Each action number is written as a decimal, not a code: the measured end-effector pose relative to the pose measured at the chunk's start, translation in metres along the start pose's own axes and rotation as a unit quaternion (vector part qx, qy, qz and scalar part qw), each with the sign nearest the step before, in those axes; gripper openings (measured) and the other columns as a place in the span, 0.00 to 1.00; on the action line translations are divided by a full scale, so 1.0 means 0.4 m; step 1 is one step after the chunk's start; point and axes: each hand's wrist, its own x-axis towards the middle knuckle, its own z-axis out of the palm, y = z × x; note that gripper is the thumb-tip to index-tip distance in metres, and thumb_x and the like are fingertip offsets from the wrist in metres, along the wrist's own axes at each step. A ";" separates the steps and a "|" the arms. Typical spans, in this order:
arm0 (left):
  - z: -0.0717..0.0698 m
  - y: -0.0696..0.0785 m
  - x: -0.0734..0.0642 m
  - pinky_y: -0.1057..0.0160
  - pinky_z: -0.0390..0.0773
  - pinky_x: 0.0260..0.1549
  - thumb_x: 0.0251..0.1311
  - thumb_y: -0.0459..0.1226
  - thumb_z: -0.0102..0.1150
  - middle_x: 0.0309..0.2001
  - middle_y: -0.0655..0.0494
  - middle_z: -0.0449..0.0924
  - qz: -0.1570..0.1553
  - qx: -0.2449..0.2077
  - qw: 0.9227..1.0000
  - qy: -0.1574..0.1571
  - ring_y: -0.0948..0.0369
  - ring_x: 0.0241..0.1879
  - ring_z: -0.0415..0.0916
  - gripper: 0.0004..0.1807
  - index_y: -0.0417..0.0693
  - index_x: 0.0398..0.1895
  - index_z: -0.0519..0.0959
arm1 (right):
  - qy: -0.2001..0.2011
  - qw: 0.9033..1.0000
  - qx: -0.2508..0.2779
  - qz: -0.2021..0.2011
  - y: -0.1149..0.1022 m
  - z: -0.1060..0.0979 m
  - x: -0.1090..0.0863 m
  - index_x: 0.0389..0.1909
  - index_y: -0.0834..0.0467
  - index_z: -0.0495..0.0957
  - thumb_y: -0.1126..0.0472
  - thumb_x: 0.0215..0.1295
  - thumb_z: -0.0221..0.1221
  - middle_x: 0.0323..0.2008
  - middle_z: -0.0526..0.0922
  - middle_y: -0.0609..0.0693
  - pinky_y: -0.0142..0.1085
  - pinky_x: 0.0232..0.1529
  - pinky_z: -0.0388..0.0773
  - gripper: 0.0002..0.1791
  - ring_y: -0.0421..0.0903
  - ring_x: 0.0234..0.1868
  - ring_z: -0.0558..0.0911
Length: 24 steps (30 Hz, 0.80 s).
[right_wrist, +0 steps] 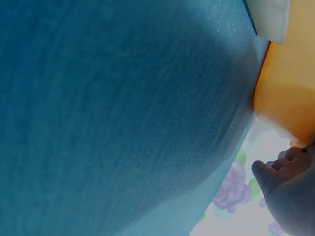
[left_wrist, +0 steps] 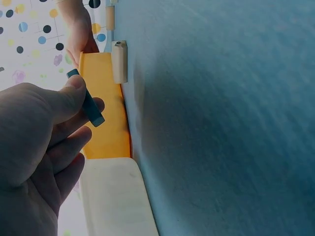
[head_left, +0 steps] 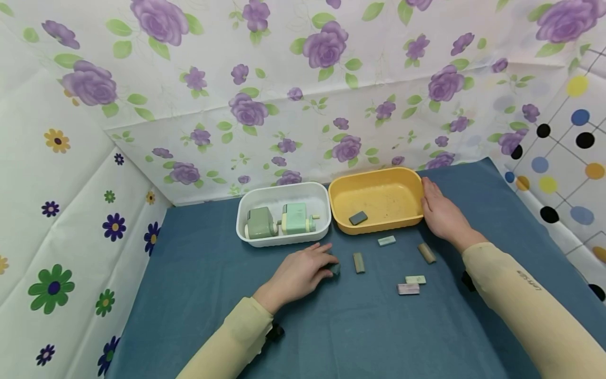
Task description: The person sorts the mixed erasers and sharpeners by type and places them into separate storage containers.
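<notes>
My left hand (head_left: 303,273) pinches a small dark teal eraser-like block (left_wrist: 90,104) between thumb and fingertips, just above the blue cloth. In the left wrist view the block is tilted, with its lower end sticking out past the fingers. My right hand (head_left: 444,215) rests along the right end of the yellow tray (head_left: 374,226), fingers fairly straight against its side. A dark grey block (head_left: 358,218) lies inside that tray. On the cloth lie an olive block (head_left: 359,262), a pale green-grey one (head_left: 386,240), a brown one (head_left: 426,253), a light green one (head_left: 415,279) and a pink one (head_left: 408,289).
Left of the yellow tray, its end close against it, stands a white tray (head_left: 284,242). Two crank pencil sharpeners lie in it, one grey-green (head_left: 260,223) and one mint (head_left: 295,218). Flowered sheeting (head_left: 303,131) rises behind both trays.
</notes>
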 end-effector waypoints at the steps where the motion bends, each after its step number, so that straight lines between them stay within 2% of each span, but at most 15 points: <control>1: 0.000 0.001 0.001 0.57 0.65 0.76 0.75 0.39 0.66 0.63 0.53 0.85 0.001 0.000 1.000 0.002 0.56 0.76 0.69 0.15 0.52 0.61 0.87 | -0.001 1.000 0.000 0.000 -0.001 0.000 0.000 0.86 0.64 0.28 0.53 0.90 0.33 0.86 0.32 0.64 0.63 0.82 0.41 0.37 0.66 0.85 0.37; 9: 0.000 0.004 0.016 0.60 0.64 0.77 0.75 0.41 0.67 0.61 0.57 0.87 0.008 0.011 1.000 0.018 0.58 0.76 0.69 0.14 0.53 0.60 0.87 | 0.003 1.000 -0.002 0.001 0.003 -0.001 0.000 0.85 0.63 0.27 0.53 0.90 0.32 0.86 0.32 0.63 0.63 0.82 0.41 0.37 0.65 0.85 0.37; 17: -0.003 0.015 0.033 0.56 0.69 0.74 0.74 0.41 0.68 0.62 0.54 0.86 0.010 0.010 0.999 0.040 0.56 0.75 0.70 0.15 0.52 0.60 0.87 | -0.001 1.000 0.000 0.005 0.008 0.000 0.002 0.86 0.63 0.28 0.52 0.90 0.31 0.86 0.32 0.64 0.63 0.82 0.41 0.37 0.65 0.85 0.36; 24: 0.005 0.025 0.045 0.58 0.65 0.76 0.75 0.43 0.68 0.62 0.56 0.86 0.007 0.011 0.999 0.042 0.58 0.75 0.70 0.16 0.52 0.61 0.87 | -0.001 1.000 0.001 0.005 0.011 0.004 0.007 0.86 0.62 0.28 0.52 0.90 0.31 0.86 0.32 0.63 0.63 0.82 0.42 0.37 0.64 0.85 0.36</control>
